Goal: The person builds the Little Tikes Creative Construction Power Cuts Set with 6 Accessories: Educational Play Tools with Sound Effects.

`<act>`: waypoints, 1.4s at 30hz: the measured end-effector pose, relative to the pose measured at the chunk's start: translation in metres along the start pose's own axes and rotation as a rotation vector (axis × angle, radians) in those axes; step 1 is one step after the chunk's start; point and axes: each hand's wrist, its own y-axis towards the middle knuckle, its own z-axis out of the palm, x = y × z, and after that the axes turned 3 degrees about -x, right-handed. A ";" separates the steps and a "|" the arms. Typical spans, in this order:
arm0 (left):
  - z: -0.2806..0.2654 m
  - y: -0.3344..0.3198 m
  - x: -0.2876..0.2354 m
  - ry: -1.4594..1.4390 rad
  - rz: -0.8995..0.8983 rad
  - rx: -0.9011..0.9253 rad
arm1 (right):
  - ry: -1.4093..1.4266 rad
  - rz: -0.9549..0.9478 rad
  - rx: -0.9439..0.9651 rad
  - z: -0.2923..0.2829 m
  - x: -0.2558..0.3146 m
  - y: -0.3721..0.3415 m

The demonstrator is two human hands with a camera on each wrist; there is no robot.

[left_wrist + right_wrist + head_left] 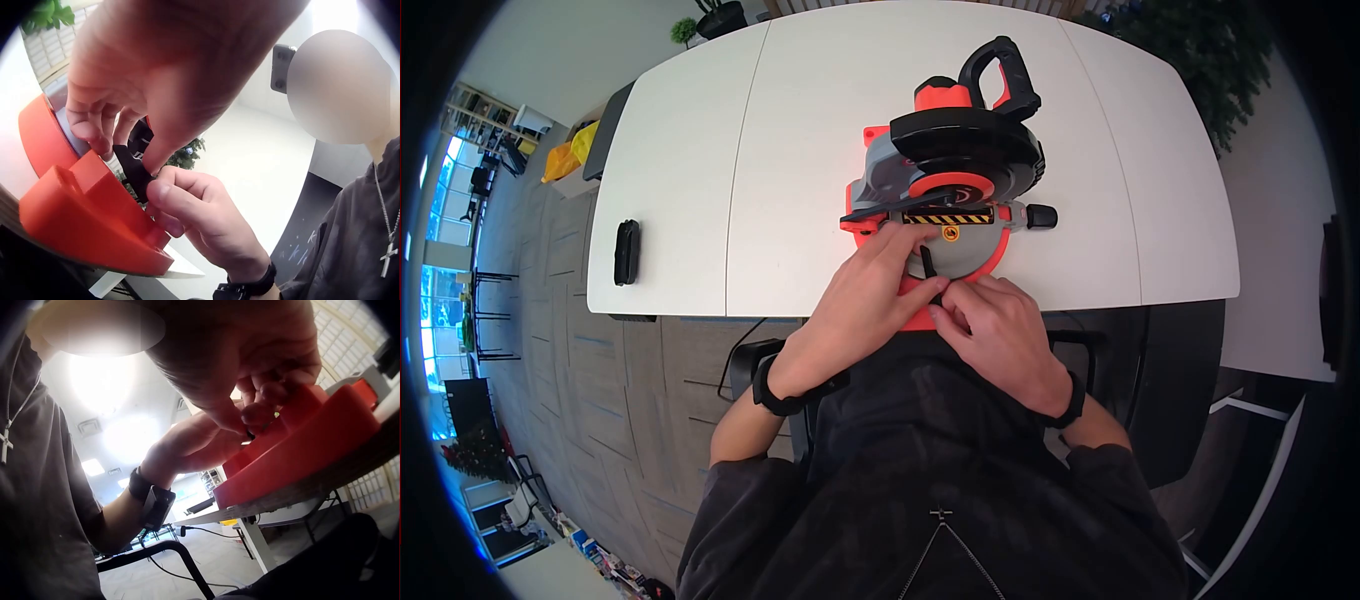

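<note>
A toy miter saw in orange, grey and black stands at the table's near edge. Over its grey round turntable is a small flat black piece, slanting up in the left wrist view. My left hand has its thumb against this piece, with the fingertips close to its upper end and the turntable. The right hand pinches the lower end between thumb and curled index finger, beside the left thumb. Below both hands lies the orange base. In the right wrist view the fingers hide most of the black piece.
A black case lies on the left of the white table. The saw's black handle rises at the back, and a black knob sticks out on its right. Chair armrests flank the person.
</note>
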 end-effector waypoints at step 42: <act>0.006 -0.010 -0.001 -0.043 -0.029 -0.007 | -0.068 -0.133 0.009 0.003 -0.002 0.001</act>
